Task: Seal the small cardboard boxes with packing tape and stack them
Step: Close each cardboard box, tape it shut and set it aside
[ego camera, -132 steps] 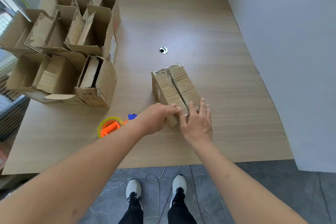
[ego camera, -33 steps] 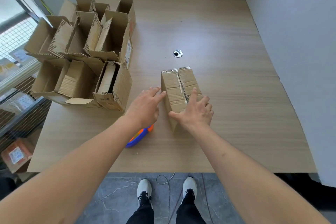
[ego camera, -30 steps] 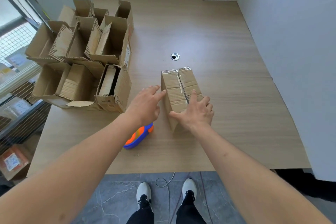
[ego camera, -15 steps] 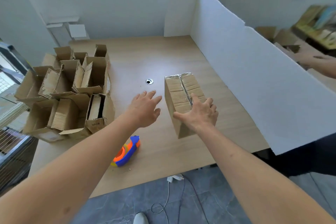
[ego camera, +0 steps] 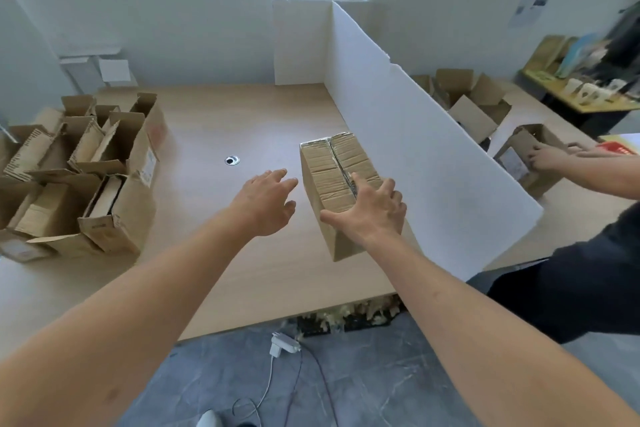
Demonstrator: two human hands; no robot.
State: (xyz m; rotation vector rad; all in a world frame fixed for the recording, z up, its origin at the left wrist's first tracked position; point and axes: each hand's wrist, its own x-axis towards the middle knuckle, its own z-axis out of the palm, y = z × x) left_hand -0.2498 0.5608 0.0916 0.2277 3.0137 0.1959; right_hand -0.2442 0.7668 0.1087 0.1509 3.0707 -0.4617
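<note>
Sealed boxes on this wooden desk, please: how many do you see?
1. The taped box lies right of centre, beside the white divider, with the right hand resting on it. The heap of boxes at left looks all unsealed.

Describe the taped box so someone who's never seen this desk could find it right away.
On the wooden desk, look beside the white divider. The sealed box sits there under the right hand. Unlike the open boxes at the left edge, its flaps are closed, with shiny tape along the seam.

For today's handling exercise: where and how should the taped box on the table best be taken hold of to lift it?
Probably across the taped box's two long side walls, one hand from each side. The right hand lies on its near top; the left hand hovers open beside its left wall.
</note>
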